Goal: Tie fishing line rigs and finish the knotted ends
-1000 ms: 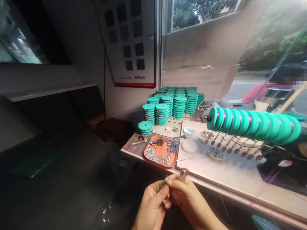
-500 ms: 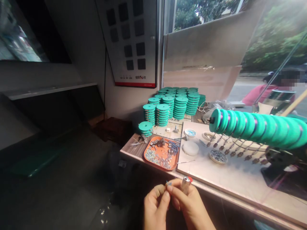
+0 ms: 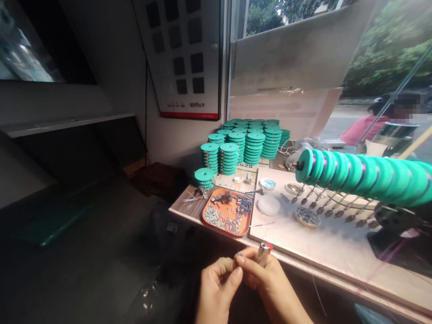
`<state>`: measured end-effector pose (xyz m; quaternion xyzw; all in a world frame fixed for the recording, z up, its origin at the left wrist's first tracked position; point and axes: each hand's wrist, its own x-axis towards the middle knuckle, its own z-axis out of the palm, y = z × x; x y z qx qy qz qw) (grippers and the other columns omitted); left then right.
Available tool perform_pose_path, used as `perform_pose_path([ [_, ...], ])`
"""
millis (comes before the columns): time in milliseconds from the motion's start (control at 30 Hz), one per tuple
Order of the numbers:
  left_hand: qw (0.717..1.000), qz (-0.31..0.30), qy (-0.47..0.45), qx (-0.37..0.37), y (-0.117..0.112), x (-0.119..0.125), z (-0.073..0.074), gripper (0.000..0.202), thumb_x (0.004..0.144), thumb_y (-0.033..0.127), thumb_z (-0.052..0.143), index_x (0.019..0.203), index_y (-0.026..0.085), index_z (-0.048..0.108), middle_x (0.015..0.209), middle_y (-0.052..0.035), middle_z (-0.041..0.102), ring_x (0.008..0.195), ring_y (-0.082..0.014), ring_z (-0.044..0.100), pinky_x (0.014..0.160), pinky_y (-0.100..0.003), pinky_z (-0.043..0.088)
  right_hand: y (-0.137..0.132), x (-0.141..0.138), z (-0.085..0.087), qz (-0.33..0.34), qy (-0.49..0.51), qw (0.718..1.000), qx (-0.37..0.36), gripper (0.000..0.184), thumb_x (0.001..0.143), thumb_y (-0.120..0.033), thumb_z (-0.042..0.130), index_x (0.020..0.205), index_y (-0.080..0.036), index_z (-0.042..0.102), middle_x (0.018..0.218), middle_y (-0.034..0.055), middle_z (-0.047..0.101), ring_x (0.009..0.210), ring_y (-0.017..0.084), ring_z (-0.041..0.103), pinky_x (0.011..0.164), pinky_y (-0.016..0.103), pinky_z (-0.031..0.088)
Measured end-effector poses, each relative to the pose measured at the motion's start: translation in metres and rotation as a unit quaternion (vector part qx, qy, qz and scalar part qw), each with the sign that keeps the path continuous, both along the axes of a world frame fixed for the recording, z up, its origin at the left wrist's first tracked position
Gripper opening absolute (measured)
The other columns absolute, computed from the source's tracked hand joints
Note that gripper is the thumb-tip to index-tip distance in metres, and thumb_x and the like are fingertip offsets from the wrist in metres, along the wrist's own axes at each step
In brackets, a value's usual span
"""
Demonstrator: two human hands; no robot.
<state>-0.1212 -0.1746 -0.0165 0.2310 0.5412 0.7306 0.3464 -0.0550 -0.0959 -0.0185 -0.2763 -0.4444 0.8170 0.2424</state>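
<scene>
My left hand (image 3: 221,283) is closed in a pinch, thumb against the index finger, which wears a tan finger wrap. Its fingertips meet those of my right hand (image 3: 261,274) in front of the table's near edge. A tiny blue-grey piece (image 3: 240,254) shows between the touching fingertips; its kind is too small to make out. My right hand also grips a lighter (image 3: 264,250), its metal top and red button sticking up above the curled fingers. Closest to the hands on the table is an orange tray (image 3: 227,230) of small metal parts and short tube pieces.
Stacks of green spools (image 3: 228,157) stand behind the tray. At right, a rod of green discs (image 3: 364,175) carries hanging metal clips above a pale board (image 3: 290,243). Small dishes, a round white lid (image 3: 268,205) and a parts dish (image 3: 307,217) lie there. People appear outside the window.
Both hands stay together, with a slight shift of the fingers. Less of the blue-grey piece shows now. The lighter remains in my right hand.
</scene>
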Motion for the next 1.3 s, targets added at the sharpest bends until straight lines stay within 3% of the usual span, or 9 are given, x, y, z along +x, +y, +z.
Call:
perform_pose_path([
  [233, 0.995, -0.046, -0.086, 0.003, -0.001, -0.005, -0.013, 0.020, 0.063, 0.030, 0.072, 0.057, 0.012, 0.066, 0.051, -0.0030, 0.064, 0.048, -0.0120, 0.053, 0.050, -0.023, 0.041, -0.010, -0.002, 0.005, 0.008, 0.043, 0.992, -0.116, 0.024, 0.057, -0.032, 0.073, 0.056, -0.016, 0.055, 0.042, -0.0066, 0.043, 0.040, 0.006, 0.034, 0.042, 0.021, 0.020],
  [400, 0.994, -0.012, -0.105, 0.026, 0.001, 0.001, -0.008, 0.025, 0.060, 0.032, 0.074, 0.050, 0.013, 0.062, 0.042, -0.0010, 0.059, 0.039, -0.0110, 0.051, 0.042, -0.021, 0.040, -0.013, -0.002, 0.006, 0.021, 0.053, 0.984, -0.171, 0.026, 0.055, -0.033, 0.074, 0.056, -0.015, 0.055, 0.042, -0.0076, 0.042, 0.035, 0.003, 0.030, 0.039, 0.019, 0.018],
  [500, 0.993, -0.007, -0.115, 0.011, 0.002, 0.001, -0.009, 0.028, 0.057, 0.035, 0.075, 0.050, 0.013, 0.062, 0.041, -0.0005, 0.058, 0.039, -0.0112, 0.050, 0.042, -0.022, 0.039, -0.013, -0.004, 0.002, 0.020, 0.054, 0.986, -0.159, 0.028, 0.055, -0.036, 0.075, 0.058, -0.014, 0.057, 0.040, -0.0070, 0.044, 0.034, 0.002, 0.031, 0.038, 0.018, 0.016],
  [733, 0.993, 0.070, -0.092, -0.029, 0.003, 0.000, -0.030, 0.035, 0.050, 0.043, 0.077, 0.051, 0.011, 0.063, 0.042, 0.0005, 0.053, 0.044, -0.0075, 0.039, 0.045, -0.019, 0.029, -0.014, -0.010, -0.014, -0.029, 0.029, 0.995, -0.085, 0.034, 0.052, -0.042, 0.076, 0.061, -0.012, 0.062, 0.036, -0.0066, 0.042, 0.033, 0.005, 0.036, 0.037, 0.020, 0.019],
  [967, 0.991, 0.041, -0.126, -0.012, 0.004, 0.005, -0.013, 0.039, 0.055, 0.047, 0.073, 0.044, 0.012, 0.059, 0.038, -0.0008, 0.054, 0.042, -0.0098, 0.046, 0.046, -0.021, 0.030, -0.018, -0.011, -0.018, -0.069, -0.004, 0.997, -0.013, 0.038, 0.053, -0.047, 0.074, 0.064, -0.012, 0.065, 0.038, -0.0064, 0.039, 0.035, 0.006, 0.032, 0.038, 0.021, 0.023],
  [1100, 0.988, 0.048, -0.144, -0.013, 0.003, 0.005, -0.017, 0.037, 0.052, 0.043, 0.076, 0.044, 0.011, 0.058, 0.039, -0.0002, 0.055, 0.041, -0.0075, 0.043, 0.045, -0.019, 0.028, -0.021, -0.012, -0.017, -0.070, 0.006, 0.997, -0.028, 0.038, 0.053, -0.047, 0.073, 0.064, -0.012, 0.065, 0.038, -0.0062, 0.039, 0.036, 0.006, 0.032, 0.038, 0.022, 0.024],
  [1300, 0.993, 0.051, -0.107, 0.001, 0.003, 0.006, -0.028, 0.034, 0.058, 0.042, 0.073, 0.048, 0.012, 0.059, 0.043, -0.0006, 0.056, 0.043, -0.0083, 0.044, 0.045, -0.020, 0.030, -0.022, -0.010, -0.011, -0.078, 0.033, 0.995, -0.057, 0.030, 0.056, -0.040, 0.074, 0.063, -0.012, 0.065, 0.039, -0.0068, 0.039, 0.037, 0.005, 0.032, 0.040, 0.020, 0.022],
])
